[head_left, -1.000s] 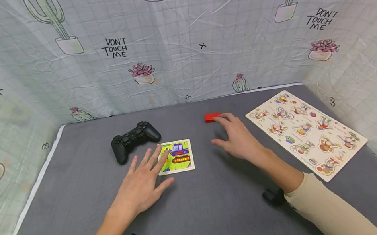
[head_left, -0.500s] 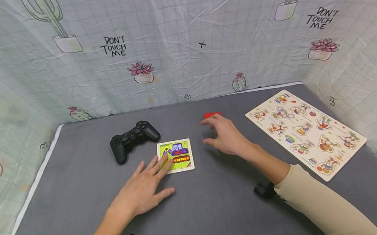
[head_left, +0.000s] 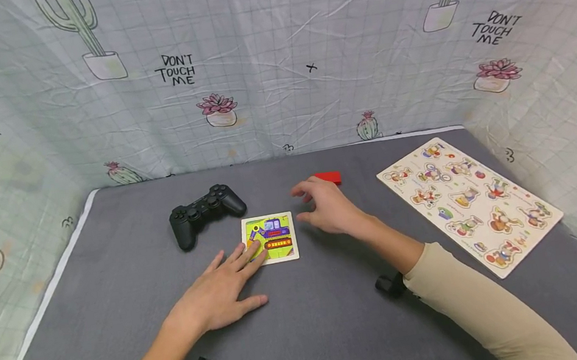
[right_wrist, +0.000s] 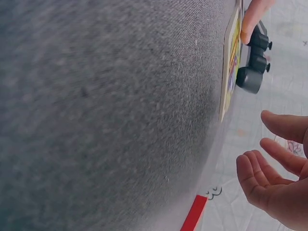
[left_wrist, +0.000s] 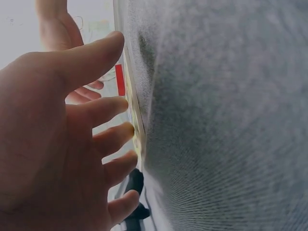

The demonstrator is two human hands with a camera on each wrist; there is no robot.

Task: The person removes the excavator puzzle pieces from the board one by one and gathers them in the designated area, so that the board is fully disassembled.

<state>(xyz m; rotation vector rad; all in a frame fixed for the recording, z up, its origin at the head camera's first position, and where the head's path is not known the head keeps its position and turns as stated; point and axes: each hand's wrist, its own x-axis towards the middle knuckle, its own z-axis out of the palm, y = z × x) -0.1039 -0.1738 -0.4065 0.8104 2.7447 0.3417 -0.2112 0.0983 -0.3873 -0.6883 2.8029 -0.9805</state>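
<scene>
A small square jigsaw puzzle (head_left: 279, 240) with a purple bulldozer on yellow-green lies flat mid-table. My left hand (head_left: 215, 295) is spread, its fingertips over the puzzle's lower left part; in the left wrist view the straight fingers (left_wrist: 113, 139) reach the puzzle's edge. Between the puzzle and a red block (head_left: 329, 178), my right hand (head_left: 328, 206) hovers above the table. Its fingers are loosely bent, with a gap to the thumb and nothing between them in the right wrist view. The right hand partly covers the red block in the head view.
A black game controller (head_left: 207, 213) lies behind the puzzle, to its left. On the right side rests a large cream board (head_left: 471, 203) with animal-figure pieces. A grey cloth covers the table (head_left: 310, 337), and a patterned curtain (head_left: 272, 65) encloses its back and sides.
My right hand has moved left from the red block towards the puzzle, uncovering part of the block. My left hand has drawn back slightly, showing more of the puzzle.
</scene>
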